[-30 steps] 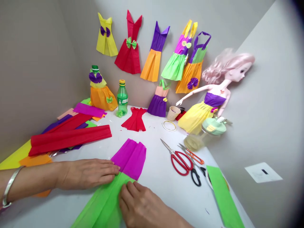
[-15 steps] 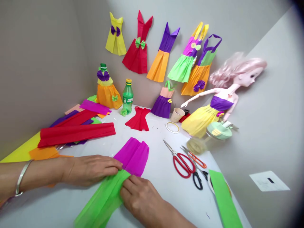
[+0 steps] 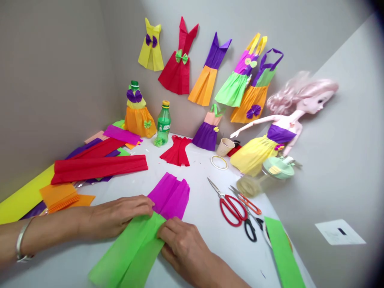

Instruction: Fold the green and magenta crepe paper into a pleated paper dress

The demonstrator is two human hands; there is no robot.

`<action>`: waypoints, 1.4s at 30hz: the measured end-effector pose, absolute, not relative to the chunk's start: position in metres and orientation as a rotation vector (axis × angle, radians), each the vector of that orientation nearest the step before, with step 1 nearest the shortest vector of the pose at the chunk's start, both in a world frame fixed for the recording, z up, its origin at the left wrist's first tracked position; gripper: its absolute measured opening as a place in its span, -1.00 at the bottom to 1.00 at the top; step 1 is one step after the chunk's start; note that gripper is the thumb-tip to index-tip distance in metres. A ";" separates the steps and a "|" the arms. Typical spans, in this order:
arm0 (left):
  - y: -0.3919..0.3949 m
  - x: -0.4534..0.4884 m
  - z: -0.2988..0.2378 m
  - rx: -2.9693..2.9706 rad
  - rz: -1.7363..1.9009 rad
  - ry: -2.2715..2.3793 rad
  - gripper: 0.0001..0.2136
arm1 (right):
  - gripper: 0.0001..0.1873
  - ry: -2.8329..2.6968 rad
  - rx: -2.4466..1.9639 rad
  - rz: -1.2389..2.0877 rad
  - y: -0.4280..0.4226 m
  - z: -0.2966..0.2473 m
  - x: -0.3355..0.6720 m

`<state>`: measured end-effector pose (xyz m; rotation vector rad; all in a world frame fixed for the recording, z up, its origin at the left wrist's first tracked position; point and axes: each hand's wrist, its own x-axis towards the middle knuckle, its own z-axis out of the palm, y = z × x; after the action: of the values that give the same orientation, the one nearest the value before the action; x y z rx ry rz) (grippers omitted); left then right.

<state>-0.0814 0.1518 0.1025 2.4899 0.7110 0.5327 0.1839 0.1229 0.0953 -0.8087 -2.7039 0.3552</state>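
A magenta crepe paper piece (image 3: pixel 171 196) with a notched top lies on the white table in front of me. Pleated green crepe paper (image 3: pixel 129 252) meets its lower edge and runs down toward me. My left hand (image 3: pixel 118 216) is closed at the left end of that seam, its fingers bent over the paper. At the right end, my right hand (image 3: pixel 184 244) pinches the green paper's upper corner against the magenta edge. Both thumbs are mostly hidden.
Red-handled scissors (image 3: pixel 231 208), more scissors (image 3: pixel 250 230) and a green strip (image 3: pixel 283 252) lie at the right. Folded red paper (image 3: pixel 102 168) and other coloured sheets pile up at the left. Behind stand a green bottle (image 3: pixel 163 125), a paper cup (image 3: pixel 225 147) and a doll (image 3: pixel 279 132).
The green paper has spread wider below the seam. My right hand has shifted slightly to the right, holding the green edge, and my left hand stays near the seam. The view has tilted a little.
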 end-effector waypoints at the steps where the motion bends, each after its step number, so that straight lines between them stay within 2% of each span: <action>1: 0.152 -0.083 0.101 2.523 0.498 0.686 -0.70 | -0.88 -2.718 -0.797 0.329 0.122 0.094 0.184; 7: 0.157 -0.090 0.094 2.805 0.591 0.461 -0.56 | -0.91 -2.803 -0.621 0.104 0.117 0.087 0.186; 11: 0.157 -0.091 0.097 2.882 0.425 0.349 -0.56 | -0.98 -2.823 -0.545 0.042 0.113 0.085 0.186; 18: 0.158 -0.091 0.099 2.824 0.464 0.354 -0.47 | -0.71 -2.751 -0.669 0.492 0.117 0.100 0.191; 22: 0.159 -0.093 0.091 2.818 0.440 0.360 -0.45 | -0.72 -2.681 -0.821 0.375 0.128 0.108 0.192; 28: 0.162 -0.093 0.091 2.817 0.460 0.352 -0.42 | -0.62 -2.741 -0.782 0.156 0.146 0.086 0.188; 35: 0.160 -0.091 0.090 2.994 0.487 0.360 -0.55 | -0.68 -2.764 -0.769 0.128 0.151 0.075 0.188; 42: 0.159 -0.104 0.070 2.925 0.499 0.434 -0.48 | -0.75 -2.710 -0.785 0.289 0.159 0.078 0.189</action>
<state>-0.1042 0.1594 0.0704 2.9255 0.4343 0.4986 0.1887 0.1593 0.0782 -0.7845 -2.7104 0.2887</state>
